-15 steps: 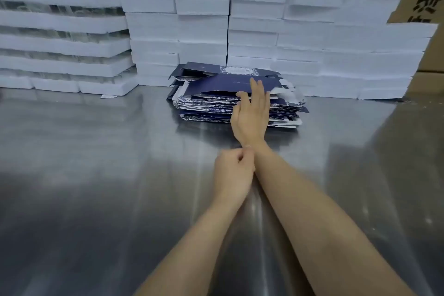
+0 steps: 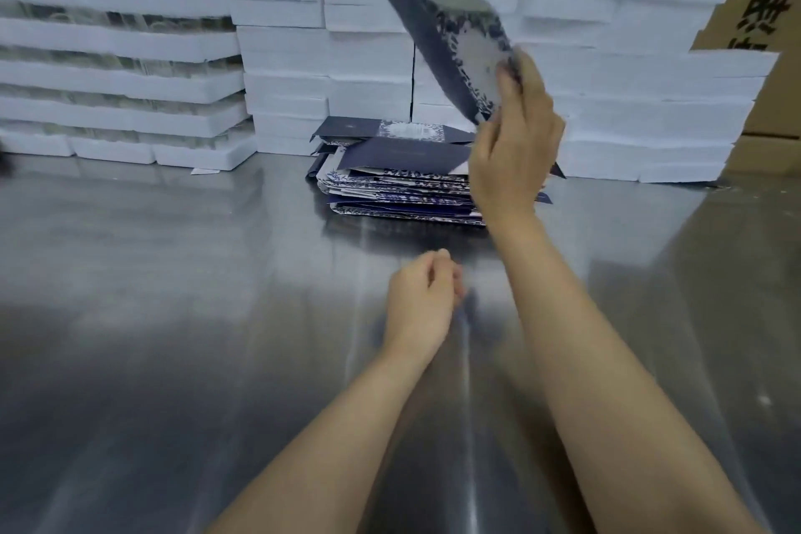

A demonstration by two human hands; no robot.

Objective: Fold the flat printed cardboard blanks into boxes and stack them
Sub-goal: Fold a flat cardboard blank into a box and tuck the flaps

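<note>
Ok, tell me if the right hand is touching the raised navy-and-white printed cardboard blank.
Touching. The head view shows the right hand pinching the raised blank by its lower end.

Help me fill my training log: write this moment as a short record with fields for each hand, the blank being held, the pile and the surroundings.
right hand: pinches the lower end of one blank, above the pile
left hand: loosely curled, holds nothing, over the table
blank: tilted, blue and white print, blurred
pile: printed blanks lying on the table, unevenly stacked
background: white stacks behind the pile; brown carton at the right
</note>
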